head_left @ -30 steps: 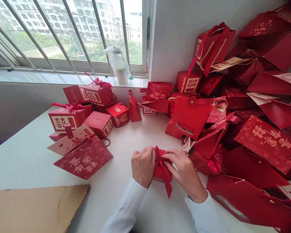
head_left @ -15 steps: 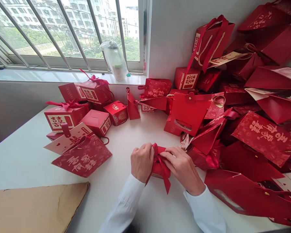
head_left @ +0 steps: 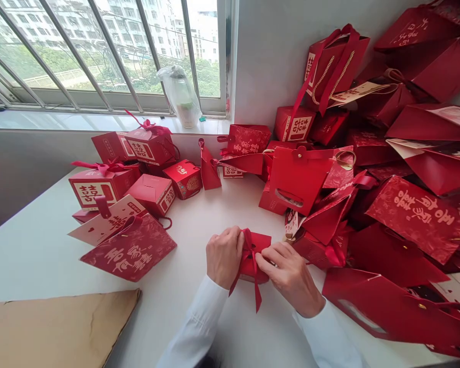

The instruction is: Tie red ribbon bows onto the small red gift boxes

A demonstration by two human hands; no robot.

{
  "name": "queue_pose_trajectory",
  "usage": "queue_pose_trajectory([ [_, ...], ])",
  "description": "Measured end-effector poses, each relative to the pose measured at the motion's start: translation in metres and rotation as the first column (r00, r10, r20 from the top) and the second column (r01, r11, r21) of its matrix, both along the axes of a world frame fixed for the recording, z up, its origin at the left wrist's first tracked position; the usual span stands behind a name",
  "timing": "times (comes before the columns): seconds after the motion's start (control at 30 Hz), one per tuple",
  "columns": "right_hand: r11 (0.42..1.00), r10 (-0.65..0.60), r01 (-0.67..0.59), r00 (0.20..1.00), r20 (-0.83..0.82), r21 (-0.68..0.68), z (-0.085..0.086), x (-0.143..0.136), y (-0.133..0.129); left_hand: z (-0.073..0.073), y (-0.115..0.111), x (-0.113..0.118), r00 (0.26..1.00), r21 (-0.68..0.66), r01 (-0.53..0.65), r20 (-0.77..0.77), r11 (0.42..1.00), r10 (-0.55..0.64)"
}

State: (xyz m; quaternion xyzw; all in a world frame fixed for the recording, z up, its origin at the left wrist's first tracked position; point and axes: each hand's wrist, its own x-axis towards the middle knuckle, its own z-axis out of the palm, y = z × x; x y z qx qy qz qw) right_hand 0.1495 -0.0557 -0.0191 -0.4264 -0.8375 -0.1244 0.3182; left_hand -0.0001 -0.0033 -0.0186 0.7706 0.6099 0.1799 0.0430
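A small red gift box (head_left: 263, 242) sits on the white table in front of me, with a red ribbon (head_left: 257, 295) tied in a bow over its top. On the left side of the box, my left hand (head_left: 224, 257) is closed in a pinch on a loop of the ribbon. My right hand (head_left: 290, 273) is at the right side, thumb and fingertips pinched on another part of the bow. One ribbon tail hangs down over the box's near face, another at its left edge. My fingers hide part of the bow.
Several red gift boxes (head_left: 149, 191) and a folded printed bag (head_left: 132, 250) stand to the left. A large pile of red bags (head_left: 387, 255) fills the right. Brown cardboard (head_left: 61, 327) lies near left. A plastic-wrapped cup (head_left: 184, 99) stands on the windowsill (head_left: 111, 121).
My right hand has shifted slightly down and right, uncovering more of the box top. The hanging ribbon tail has swung left and now hangs straighter. My left hand has hardly moved.
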Motion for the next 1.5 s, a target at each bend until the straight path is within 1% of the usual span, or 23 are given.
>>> queue_pose_trajectory([
  [0.17, 1.000, 0.000, 0.000, 0.999, 0.050, 0.011, -0.001, 0.001, -0.001, 0.001, 0.001, 0.001, 1.000, -0.062, -0.026, 0.004, 0.998, 0.027],
  [0.33, 0.999, -0.014, 0.013, 0.999, 0.050, 0.031, -0.001, 0.000, -0.002, 0.001, 0.002, 0.002, 0.998, -0.079, -0.053, 0.020, 0.995, 0.055],
  [0.47, 0.999, -0.028, 0.027, 0.999, 0.039, 0.037, -0.002, 0.002, -0.002, -0.001, 0.001, -0.001, 0.995, -0.050, -0.059, 0.080, 0.997, 0.063],
  [0.67, 0.992, -0.119, 0.120, 0.992, -0.034, 0.033, 0.001, 0.001, 0.006, -0.006, -0.005, -0.012, 0.985, 0.053, -0.040, 0.172, 0.998, 0.030],
  [0.8, 0.997, -0.080, 0.080, 0.997, -0.015, 0.008, 0.004, 0.001, 0.014, -0.010, -0.011, -0.016, 0.981, 0.089, -0.044, 0.193, 0.995, 0.026],
  [0.97, 0.999, -0.039, 0.039, 0.999, -0.022, 0.022, 0.003, 0.005, 0.016, -0.014, -0.013, -0.018, 0.983, 0.132, -0.066, 0.180, 0.989, 0.042],
  [1.13, 0.999, -0.024, 0.025, 0.999, -0.040, 0.021, 0.001, 0.006, 0.015, -0.014, -0.013, -0.020, 0.984, 0.154, -0.064, 0.174, 0.986, 0.037],
  [1.33, 1.000, -0.001, 0.000, 0.998, -0.066, -0.014, 0.000, 0.006, 0.014, -0.013, -0.016, -0.021, 0.989, 0.183, -0.060, 0.147, 0.981, 0.033],
  [1.5, 1.000, 0.021, -0.020, 0.995, -0.098, 0.007, -0.003, 0.007, 0.013, -0.014, -0.019, -0.021, 0.992, 0.187, -0.062, 0.117, 0.980, 0.040],
])
